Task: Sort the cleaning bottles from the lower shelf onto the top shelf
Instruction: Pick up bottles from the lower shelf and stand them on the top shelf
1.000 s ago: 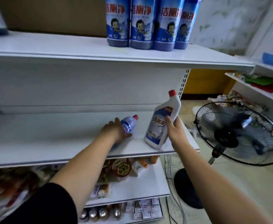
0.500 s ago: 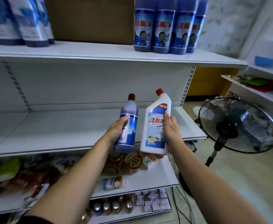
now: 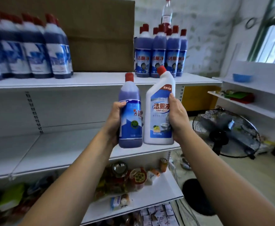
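Blue bottle (image 3: 131, 121) upright, gripped in curled left hand (image 3: 115, 121); white bottle (image 3: 159, 118) just right of that hand, upright, clasped in right hand (image 3: 177, 118).

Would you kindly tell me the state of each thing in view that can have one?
blue bottle: capped, upright, off the shelves, gripped by the left hand
white bottle: capped, roughly upright, gripped by the right hand
shelved bottles: capped, standing on the top shelf
fan: standing on the floor; cannot tell whether it is running
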`<state>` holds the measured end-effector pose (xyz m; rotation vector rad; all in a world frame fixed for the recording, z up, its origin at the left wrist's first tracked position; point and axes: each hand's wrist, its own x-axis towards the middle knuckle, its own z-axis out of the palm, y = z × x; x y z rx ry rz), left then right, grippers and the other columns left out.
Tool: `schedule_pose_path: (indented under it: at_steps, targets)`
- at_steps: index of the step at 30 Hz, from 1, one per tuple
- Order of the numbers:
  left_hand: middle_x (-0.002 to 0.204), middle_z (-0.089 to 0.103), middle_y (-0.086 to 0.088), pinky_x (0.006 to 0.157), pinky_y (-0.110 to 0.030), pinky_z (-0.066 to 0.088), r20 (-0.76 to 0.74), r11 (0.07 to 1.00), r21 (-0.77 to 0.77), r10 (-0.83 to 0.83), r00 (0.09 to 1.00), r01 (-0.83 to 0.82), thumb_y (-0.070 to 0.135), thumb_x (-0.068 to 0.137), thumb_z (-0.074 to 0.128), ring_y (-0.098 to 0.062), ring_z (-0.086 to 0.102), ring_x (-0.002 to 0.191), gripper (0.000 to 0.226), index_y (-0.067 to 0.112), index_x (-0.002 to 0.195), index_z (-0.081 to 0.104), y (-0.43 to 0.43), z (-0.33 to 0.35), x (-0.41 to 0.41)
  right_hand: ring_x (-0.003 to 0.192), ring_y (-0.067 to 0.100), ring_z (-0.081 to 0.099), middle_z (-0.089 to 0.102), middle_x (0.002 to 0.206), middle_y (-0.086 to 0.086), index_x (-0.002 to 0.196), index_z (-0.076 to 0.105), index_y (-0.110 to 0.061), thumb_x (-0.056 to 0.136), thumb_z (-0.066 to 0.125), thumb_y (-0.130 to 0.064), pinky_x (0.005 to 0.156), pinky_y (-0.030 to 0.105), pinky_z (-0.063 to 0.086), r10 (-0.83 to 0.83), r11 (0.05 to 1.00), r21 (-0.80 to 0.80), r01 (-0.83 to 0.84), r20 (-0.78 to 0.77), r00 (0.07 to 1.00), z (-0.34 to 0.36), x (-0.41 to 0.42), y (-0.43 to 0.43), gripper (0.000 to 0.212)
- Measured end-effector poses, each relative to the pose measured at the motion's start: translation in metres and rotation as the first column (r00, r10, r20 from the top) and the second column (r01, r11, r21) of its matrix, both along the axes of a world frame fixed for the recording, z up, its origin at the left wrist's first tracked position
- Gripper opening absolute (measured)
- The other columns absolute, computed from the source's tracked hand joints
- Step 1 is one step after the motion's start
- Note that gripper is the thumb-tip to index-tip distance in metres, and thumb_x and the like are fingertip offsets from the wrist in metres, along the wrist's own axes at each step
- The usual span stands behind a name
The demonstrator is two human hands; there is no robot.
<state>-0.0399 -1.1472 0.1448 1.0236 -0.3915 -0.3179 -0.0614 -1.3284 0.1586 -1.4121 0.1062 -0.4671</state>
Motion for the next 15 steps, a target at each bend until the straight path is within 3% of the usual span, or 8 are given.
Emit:
schedule_pose_path:
  at_steps: [4,8,11,15]
  targets:
    - [0.077,0.068,-0.009,0.061,-0.029,0.058,0.1,1.0,-0.015,-0.023,0.995,0.024,0.043,0.065,0.065,-0.02,0.066,0.066,0.049,0.007,0.099,0.062,-0.007,0.035,0.002,0.092,0.026,0.074,0.075,0.107,0.013,0.123,0.057,-0.007,0.102,0.044,-0.049,0.076,0.039,0.063,0.026,0.999,0.036,-0.029,0.101,0.995,0.038,-0.005,-0.005,0.048]
    - [0.082,0.07,-0.009,0.067,-0.031,0.059,0.191,0.999,0.019,0.044,0.981,-0.048,0.041,0.089,0.052,-0.021,0.068,0.071,0.036,0.01,0.106,0.062,-0.026,0.065,0.018,0.089,0.024,0.074,0.076,0.106,0.013,0.124,0.058,-0.004,0.103,0.043,-0.046,0.07,0.033,0.062,0.05,0.998,0.02,-0.055,0.207,0.977,0.072,0.002,-0.024,0.048]
    - [0.095,0.071,-0.017,0.073,-0.037,0.058,0.237,0.991,0.049,0.108,0.965,-0.123,0.044,0.083,0.053,-0.027,0.068,0.079,0.053,0.005,0.118,0.062,-0.052,0.09,0.037,0.074,0.015,0.075,0.078,0.087,0.003,0.11,0.062,-0.01,0.105,0.041,-0.041,0.059,0.025,0.059,0.065,0.998,-0.002,-0.066,0.269,0.961,0.09,0.012,-0.049,0.038]
    - [0.096,0.071,-0.015,0.066,-0.034,0.059,0.222,0.994,0.051,0.084,0.971,-0.097,0.047,0.092,0.051,-0.023,0.07,0.076,0.051,0.005,0.119,0.061,-0.095,0.11,0.058,0.072,0.017,0.075,0.077,0.087,0.005,0.118,0.059,-0.004,0.103,0.043,-0.045,0.058,0.027,0.058,0.012,1.0,0.016,-0.018,0.296,0.955,0.101,0.032,-0.091,0.046]
